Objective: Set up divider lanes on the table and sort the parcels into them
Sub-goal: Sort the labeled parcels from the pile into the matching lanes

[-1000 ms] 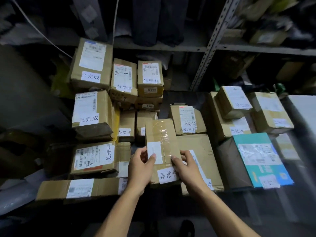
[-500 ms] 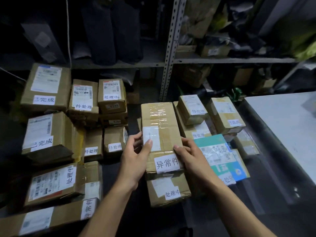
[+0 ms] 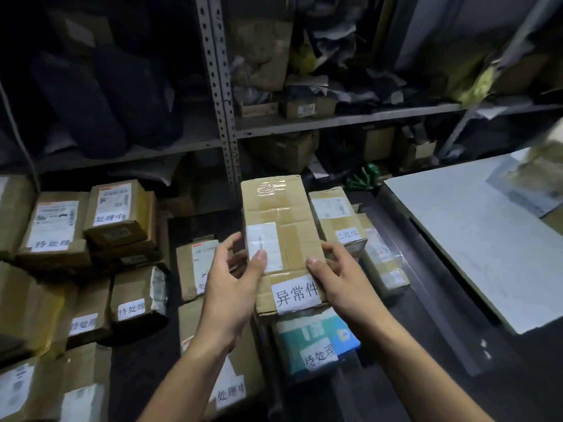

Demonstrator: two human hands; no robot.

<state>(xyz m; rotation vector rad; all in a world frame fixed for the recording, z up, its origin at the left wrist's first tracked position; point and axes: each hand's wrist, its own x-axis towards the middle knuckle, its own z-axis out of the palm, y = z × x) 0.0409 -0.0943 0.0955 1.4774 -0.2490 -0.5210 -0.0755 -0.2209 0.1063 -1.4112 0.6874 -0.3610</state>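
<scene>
Lifted higher and carried rightward since a moment ago: tall cardboard parcel [image 3: 281,236] labelled 异常件, gripped by left hand [image 3: 231,295] and right hand [image 3: 341,281], thumbs on top. Held above blue-green parcel [image 3: 316,345], near white bench [image 3: 475,239] at right.

Both hands, left hand [image 3: 227,287] and right hand [image 3: 341,278], gripped a taped cardboard parcel [image 3: 283,236] above parcels crowding the dark table [image 3: 396,300].
</scene>
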